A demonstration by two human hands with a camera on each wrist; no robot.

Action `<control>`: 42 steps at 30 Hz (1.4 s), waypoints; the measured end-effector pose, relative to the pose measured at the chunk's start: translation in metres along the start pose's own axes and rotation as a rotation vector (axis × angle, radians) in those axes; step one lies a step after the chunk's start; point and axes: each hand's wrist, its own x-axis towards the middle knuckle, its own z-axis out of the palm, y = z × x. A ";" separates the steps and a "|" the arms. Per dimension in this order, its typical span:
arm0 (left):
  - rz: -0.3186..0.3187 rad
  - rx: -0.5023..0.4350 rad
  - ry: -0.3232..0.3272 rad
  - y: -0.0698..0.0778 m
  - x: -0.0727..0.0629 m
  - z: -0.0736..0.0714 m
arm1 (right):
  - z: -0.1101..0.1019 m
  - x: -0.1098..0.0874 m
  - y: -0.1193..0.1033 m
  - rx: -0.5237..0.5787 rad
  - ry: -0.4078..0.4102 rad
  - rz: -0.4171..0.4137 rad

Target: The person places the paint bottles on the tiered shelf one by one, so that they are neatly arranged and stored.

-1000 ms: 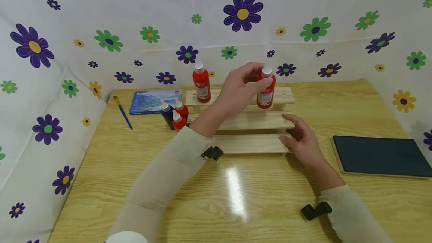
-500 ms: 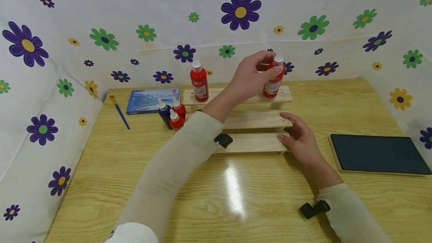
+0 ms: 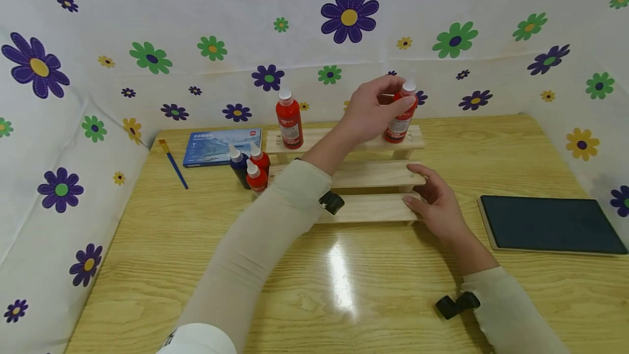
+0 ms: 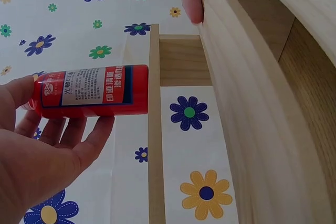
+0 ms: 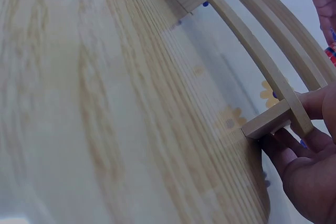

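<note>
My left hand (image 3: 371, 111) pinches a red bottle (image 3: 399, 124) with a white cap near its top. That bottle stands at the right end of the top tier of a three-tier wooden rack (image 3: 375, 173). In the left wrist view the base of the bottle meets the edge of the tier. A second red bottle (image 3: 290, 123) stands at the tier's left end. My right hand (image 3: 442, 209) grips the right end of the rack at its lower tiers. In the right wrist view the fingers (image 5: 296, 156) curl around the rack's end.
Left of the rack stand a dark blue bottle (image 3: 240, 167) and two smaller-looking red bottles (image 3: 257, 178), partly hidden by my left sleeve. Behind them lies a blue box (image 3: 223, 146), with a paintbrush (image 3: 174, 165) beside it. A dark tablet-like panel (image 3: 552, 224) lies at right.
The left hand has carried its red bottle right and back onto the top tier's right end. The right hand has stayed on the rack.
</note>
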 end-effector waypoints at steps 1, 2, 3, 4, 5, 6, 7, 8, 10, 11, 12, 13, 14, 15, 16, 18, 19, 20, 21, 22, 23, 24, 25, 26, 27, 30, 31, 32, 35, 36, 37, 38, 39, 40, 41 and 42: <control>-0.003 0.000 0.003 0.000 0.000 0.001 | 0.000 0.000 0.000 0.001 0.001 0.002; -0.003 0.001 0.008 0.000 0.000 0.001 | 0.000 0.000 0.000 0.003 0.001 0.003; -0.003 0.002 0.014 0.000 0.000 0.002 | 0.000 0.000 0.000 0.004 0.000 0.003; -0.010 0.001 0.021 0.000 0.000 0.003 | 0.000 0.000 0.000 0.003 0.000 0.002; -0.015 0.002 0.027 0.000 0.000 0.004 | 0.000 0.000 0.000 0.004 0.000 0.002; -0.020 0.003 0.033 0.000 0.000 0.004 | 0.000 0.000 0.000 0.004 -0.001 0.001; -0.023 0.003 0.036 0.000 0.000 0.005 | 0.000 0.000 0.000 0.002 -0.001 0.000; -0.027 0.005 0.040 0.000 0.000 0.006 | 0.000 0.000 0.000 0.000 -0.002 -0.002; -0.033 0.010 0.045 0.001 -0.001 0.007 | 0.000 0.000 0.000 0.000 -0.003 -0.006; -0.034 0.014 0.047 0.001 -0.001 0.008 | 0.000 0.000 0.000 0.002 -0.004 -0.007; -0.035 0.016 0.049 0.001 -0.001 0.008 | 0.000 0.000 0.000 0.003 -0.006 -0.009; -0.033 0.020 0.052 0.000 -0.001 0.008 | 0.000 0.000 0.000 0.005 -0.007 -0.011; -0.031 0.024 0.054 0.000 -0.001 0.009 | 0.000 0.000 0.000 0.006 -0.008 -0.012; -0.029 0.027 0.057 0.000 -0.001 0.009 | 0.000 0.000 0.000 0.009 -0.009 -0.011; -0.028 0.029 0.060 0.000 -0.001 0.009 | 0.000 0.000 -0.001 0.011 -0.010 -0.011; -0.019 0.032 0.065 -0.001 -0.001 0.009 | 0.000 0.000 -0.001 0.013 -0.011 -0.007; -0.010 0.035 0.067 -0.002 -0.001 0.009 | 0.000 0.000 -0.001 0.015 -0.011 -0.006; -0.005 0.036 0.070 -0.002 -0.002 0.010 | 0.000 0.000 -0.001 0.013 -0.010 -0.006; 0.000 0.037 0.071 -0.002 -0.002 0.010 | 0.000 0.000 -0.001 0.013 -0.010 -0.005; 0.007 0.040 0.072 -0.002 -0.002 0.010 | 0.000 0.000 -0.001 0.011 -0.010 -0.006; 0.014 0.042 0.072 -0.003 -0.002 0.010 | 0.000 0.000 -0.001 0.008 -0.009 -0.007; 0.021 0.047 0.072 -0.003 -0.002 0.010 | 0.000 0.000 -0.001 0.006 -0.009 -0.008; 0.024 0.050 0.072 -0.004 -0.002 0.010 | 0.000 0.000 -0.001 0.004 -0.007 -0.008; 0.026 0.054 0.070 -0.004 -0.002 0.010 | 0.000 0.000 -0.001 0.001 -0.006 -0.008; 0.030 0.056 0.069 -0.004 -0.003 0.010 | 0.000 0.000 -0.001 0.001 -0.006 -0.006; 0.037 0.063 0.070 -0.004 -0.005 0.009 | 0.000 0.000 -0.001 -0.003 -0.004 -0.002; 0.041 0.063 0.072 -0.005 -0.006 0.008 | 0.000 0.000 -0.001 -0.005 -0.003 -0.001; 0.048 0.063 0.073 -0.005 -0.007 0.008 | 0.000 0.000 -0.001 -0.007 -0.003 -0.001; 0.066 0.064 0.076 -0.005 -0.011 0.006 | 0.000 -0.001 0.000 -0.003 -0.004 -0.002; 0.077 0.072 0.077 -0.004 -0.013 0.006 | 0.000 -0.001 0.000 -0.003 -0.004 -0.004; 0.084 0.079 0.076 -0.004 -0.015 0.006 | 0.000 -0.001 0.000 -0.001 -0.005 -0.005; 0.092 0.087 0.076 -0.004 -0.017 0.005 | 0.000 -0.001 0.000 0.002 -0.005 -0.006; 0.098 0.098 0.076 -0.003 -0.019 0.005 | 0.000 -0.001 0.000 0.009 -0.006 -0.007; 0.101 0.111 0.076 -0.003 -0.022 0.005 | 0.000 -0.001 0.000 0.009 -0.007 -0.008; 0.105 0.122 0.075 -0.003 -0.024 0.004 | 0.000 -0.001 0.000 0.011 -0.009 -0.011; 0.111 0.130 0.075 -0.002 -0.026 0.004 | 0.000 -0.001 -0.001 0.015 -0.010 -0.011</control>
